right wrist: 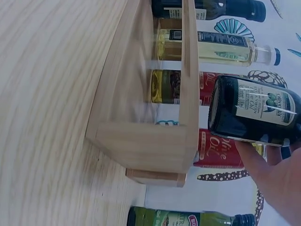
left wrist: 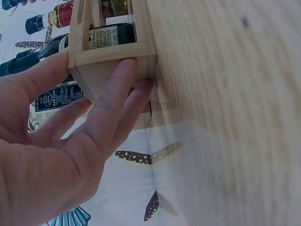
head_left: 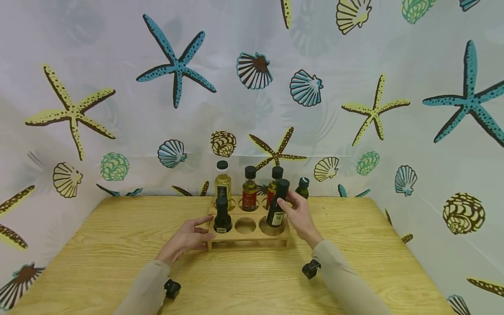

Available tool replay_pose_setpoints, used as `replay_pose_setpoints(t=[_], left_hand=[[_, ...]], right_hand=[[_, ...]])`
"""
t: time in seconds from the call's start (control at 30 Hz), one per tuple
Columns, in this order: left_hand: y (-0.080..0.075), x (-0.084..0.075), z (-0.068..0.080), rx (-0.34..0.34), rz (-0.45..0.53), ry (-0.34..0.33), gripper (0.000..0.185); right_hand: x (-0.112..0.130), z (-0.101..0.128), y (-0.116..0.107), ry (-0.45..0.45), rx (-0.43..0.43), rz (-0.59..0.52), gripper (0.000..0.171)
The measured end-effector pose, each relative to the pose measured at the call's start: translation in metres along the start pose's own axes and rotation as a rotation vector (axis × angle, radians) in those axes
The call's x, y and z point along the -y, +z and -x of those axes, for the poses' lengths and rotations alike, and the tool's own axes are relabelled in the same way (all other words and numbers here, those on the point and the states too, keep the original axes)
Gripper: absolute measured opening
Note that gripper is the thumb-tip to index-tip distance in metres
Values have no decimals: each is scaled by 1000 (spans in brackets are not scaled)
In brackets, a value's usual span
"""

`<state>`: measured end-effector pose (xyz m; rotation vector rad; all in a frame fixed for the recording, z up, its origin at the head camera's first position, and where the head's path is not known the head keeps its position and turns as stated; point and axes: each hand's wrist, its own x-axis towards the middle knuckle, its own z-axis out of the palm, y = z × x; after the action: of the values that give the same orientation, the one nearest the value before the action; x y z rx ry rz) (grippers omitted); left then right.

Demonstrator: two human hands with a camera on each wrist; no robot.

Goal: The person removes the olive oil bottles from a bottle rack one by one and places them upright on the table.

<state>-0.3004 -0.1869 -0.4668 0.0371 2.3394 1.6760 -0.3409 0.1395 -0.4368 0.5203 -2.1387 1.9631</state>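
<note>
My right hand (head_left: 300, 214) grips a dark olive oil bottle (head_left: 275, 214) with a black cap and pale label. The bottle leans, its base over the front right hole of a two-tier wooden bottle rack (head_left: 248, 237). In the right wrist view, the base of this bottle (right wrist: 223, 106) shows beyond the rack's upper board. At the rack's left end, my left hand (head_left: 185, 239) touches the side with extended fingers. The left wrist view shows those fingertips (left wrist: 126, 68) against the end panel. Another dark bottle (head_left: 222, 221) stands in the front left hole; the middle front hole has no bottle.
Behind, the rack's back row holds a pale yellow oil bottle (head_left: 223, 186) and two red-labelled oil bottles (head_left: 249, 194). A green bottle (right wrist: 178, 217) stands on the table off the rack's right end. A patterned curtain (head_left: 271, 118) borders the wooden table (head_left: 252, 280).
</note>
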Motion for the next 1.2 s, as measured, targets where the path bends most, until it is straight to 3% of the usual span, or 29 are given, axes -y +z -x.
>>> replay_pose_setpoints(t=[0.4,1.0,1.2], left_hand=[[-1,-1,1,1,-15,-1,69],[0,0,4,-9,-4,-7,69],[0,-2,3,-5,-5,-5,70]], right_hand=[[-1,3,-19,66,-38,8,49],[-6,6,-44,51,-88,43,49],[-12,7,-52,85,-85,40,49]])
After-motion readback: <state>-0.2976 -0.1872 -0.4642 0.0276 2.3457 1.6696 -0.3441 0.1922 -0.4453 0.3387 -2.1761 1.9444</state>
